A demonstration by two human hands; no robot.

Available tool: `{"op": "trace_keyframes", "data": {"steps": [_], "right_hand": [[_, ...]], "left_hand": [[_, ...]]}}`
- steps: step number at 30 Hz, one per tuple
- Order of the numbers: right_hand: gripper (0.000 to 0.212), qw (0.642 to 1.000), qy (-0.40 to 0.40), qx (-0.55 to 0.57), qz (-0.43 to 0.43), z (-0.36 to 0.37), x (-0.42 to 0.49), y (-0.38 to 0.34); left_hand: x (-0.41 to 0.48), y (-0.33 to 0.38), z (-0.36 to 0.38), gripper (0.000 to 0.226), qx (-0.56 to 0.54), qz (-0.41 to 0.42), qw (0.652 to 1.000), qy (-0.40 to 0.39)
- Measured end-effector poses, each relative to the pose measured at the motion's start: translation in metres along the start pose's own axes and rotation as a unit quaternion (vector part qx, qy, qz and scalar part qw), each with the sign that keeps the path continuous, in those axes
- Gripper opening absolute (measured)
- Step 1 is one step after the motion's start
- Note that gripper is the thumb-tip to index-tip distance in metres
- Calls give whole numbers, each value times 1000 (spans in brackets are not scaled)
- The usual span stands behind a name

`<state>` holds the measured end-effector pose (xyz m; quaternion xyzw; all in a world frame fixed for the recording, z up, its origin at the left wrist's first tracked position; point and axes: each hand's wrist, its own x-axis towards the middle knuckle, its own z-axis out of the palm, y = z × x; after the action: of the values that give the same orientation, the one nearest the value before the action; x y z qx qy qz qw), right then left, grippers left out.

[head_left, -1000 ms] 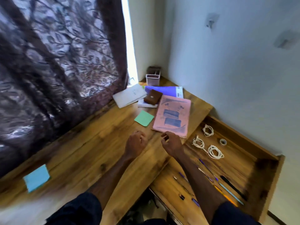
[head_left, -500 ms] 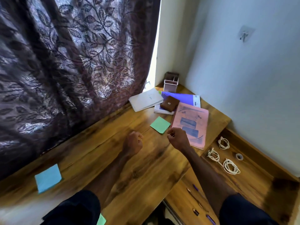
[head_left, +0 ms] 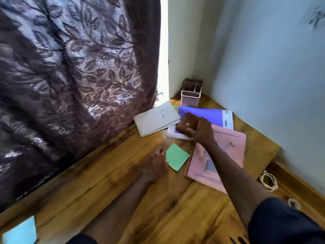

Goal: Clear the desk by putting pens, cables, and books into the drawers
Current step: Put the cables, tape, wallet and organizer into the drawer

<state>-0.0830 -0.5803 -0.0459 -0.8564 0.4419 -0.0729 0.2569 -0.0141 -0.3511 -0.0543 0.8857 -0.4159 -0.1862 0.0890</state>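
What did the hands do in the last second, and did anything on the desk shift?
The right hand reached forward from the desk's front edge and closed around the brown pouch on the purple book. The left hand stayed a loose fist beside the green sticky note. Books, notepad and pouch lie as before.

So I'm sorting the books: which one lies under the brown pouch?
The purple-covered book, under the brown pouch; the white spiral notebook and pink book lie beside it.

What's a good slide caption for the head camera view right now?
Right hand grasps a brown wallet atop stacked books on a wooden desk; left hand rests beside a green note.
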Motion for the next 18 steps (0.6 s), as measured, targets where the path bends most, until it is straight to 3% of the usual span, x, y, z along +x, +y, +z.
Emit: {"op": "trace_keyframes", "data": {"steps": [4, 7, 9, 13, 16, 18], "right_hand": [[95, 996, -30, -80, 37, 0, 33, -10], [101, 993, -41, -98, 47, -8, 42, -13], [91, 996, -18, -79, 38, -11, 38, -12], [54, 993, 12, 117, 27, -22, 13, -13], [40, 981, 17, 192, 36, -31, -23, -6], [41, 957, 37, 279, 72, -39, -57, 7]], "left_hand": [[5, -4, 10, 65, 29, 9, 999, 19], [6, -9, 8, 71, 24, 22, 999, 9], [9, -9, 5, 71, 11, 14, 1000, -7], [14, -2, -6, 64, 14, 8, 999, -34], [7, 6, -15, 53, 18, -1, 1000, 23], [3, 16, -18, 37, -51, 7, 993, 105]]}}
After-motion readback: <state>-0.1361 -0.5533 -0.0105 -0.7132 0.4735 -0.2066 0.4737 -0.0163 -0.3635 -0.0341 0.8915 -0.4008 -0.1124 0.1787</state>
